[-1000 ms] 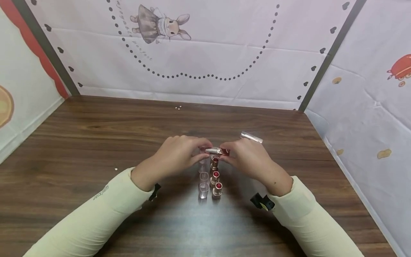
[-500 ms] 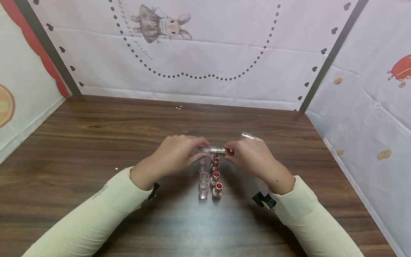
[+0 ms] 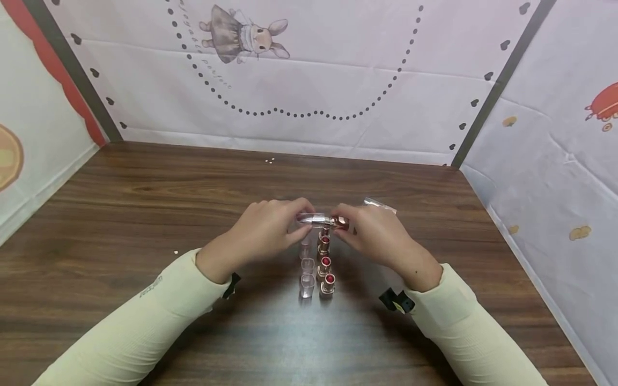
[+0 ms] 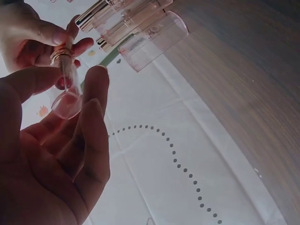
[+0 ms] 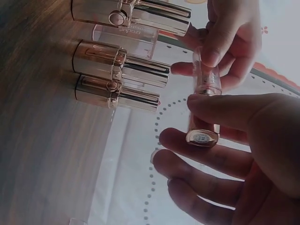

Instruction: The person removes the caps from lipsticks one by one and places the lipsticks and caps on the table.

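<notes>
In the head view, my left hand [image 3: 272,224] pinches a clear cap [image 3: 305,217] between thumb and fingers. My right hand [image 3: 379,236] holds the base of a lipstick [image 3: 338,221], which lies sideways in line with the cap. The left wrist view shows the clear cap [image 4: 68,105] around the red lipstick tip. From the right wrist view, the lipstick base [image 5: 202,129] is pinched by thumb and fingers, its round label facing the camera. Whether the cap is fully seated cannot be told. Both hands are raised over the table.
Uncapped lipsticks [image 3: 327,284] stand upright in a column below the hands. Beside them on the left, clear caps [image 3: 307,286] form another column. A clear piece [image 3: 380,205] lies behind my right hand. White specks [image 3: 270,161] dot the far wooden tabletop [image 3: 193,177]; printed cloth walls surround it.
The held lipstick and cap have risen slightly in the head view. More of the clear cap shows between the hands than a second ago. The standing lipsticks have not moved.
</notes>
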`<state>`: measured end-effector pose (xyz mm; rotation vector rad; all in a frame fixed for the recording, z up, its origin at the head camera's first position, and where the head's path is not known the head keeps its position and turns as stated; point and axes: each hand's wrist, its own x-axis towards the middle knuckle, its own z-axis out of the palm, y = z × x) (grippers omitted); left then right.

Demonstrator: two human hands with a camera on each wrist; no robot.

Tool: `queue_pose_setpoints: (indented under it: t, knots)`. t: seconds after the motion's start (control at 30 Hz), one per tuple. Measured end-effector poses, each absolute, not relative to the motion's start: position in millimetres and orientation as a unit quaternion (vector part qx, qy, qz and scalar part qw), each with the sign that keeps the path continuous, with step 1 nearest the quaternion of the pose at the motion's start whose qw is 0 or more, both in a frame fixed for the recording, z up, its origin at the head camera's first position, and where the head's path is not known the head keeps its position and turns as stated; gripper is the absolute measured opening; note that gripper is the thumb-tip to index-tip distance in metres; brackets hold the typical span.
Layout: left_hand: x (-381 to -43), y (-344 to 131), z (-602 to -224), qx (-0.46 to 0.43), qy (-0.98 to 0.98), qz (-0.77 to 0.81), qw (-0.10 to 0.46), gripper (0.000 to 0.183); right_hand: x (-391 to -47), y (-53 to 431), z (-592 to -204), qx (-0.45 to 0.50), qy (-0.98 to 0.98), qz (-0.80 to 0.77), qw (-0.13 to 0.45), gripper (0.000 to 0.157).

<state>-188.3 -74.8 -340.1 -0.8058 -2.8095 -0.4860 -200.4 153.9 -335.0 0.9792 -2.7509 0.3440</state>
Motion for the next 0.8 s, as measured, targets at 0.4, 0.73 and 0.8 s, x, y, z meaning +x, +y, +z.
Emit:
queue_pose_setpoints:
  t: [0.4, 0.73, 0.8]
  knots:
    - [-197.4, -78.1, -330.3, -0.249, -0.948, -0.175, 0.093, 0.029, -208.5, 159.6, -329.0, 0.321, -0.92, 0.2, 0.099, 0.022]
    - [-213.5, -76.9, -332.4, -0.233, -0.945, -0.213, 0.084, 0.027, -225.6, 155.8, -333.7, 0.282, -0.93, 0.223, 0.078, 0.022]
    - [-217.7, -78.6, -332.6, -0.228, -0.946, -0.212, 0.094, 0.026, -231.8, 154.4, -335.1, 0.284, -0.933, 0.21, 0.062, 0.023]
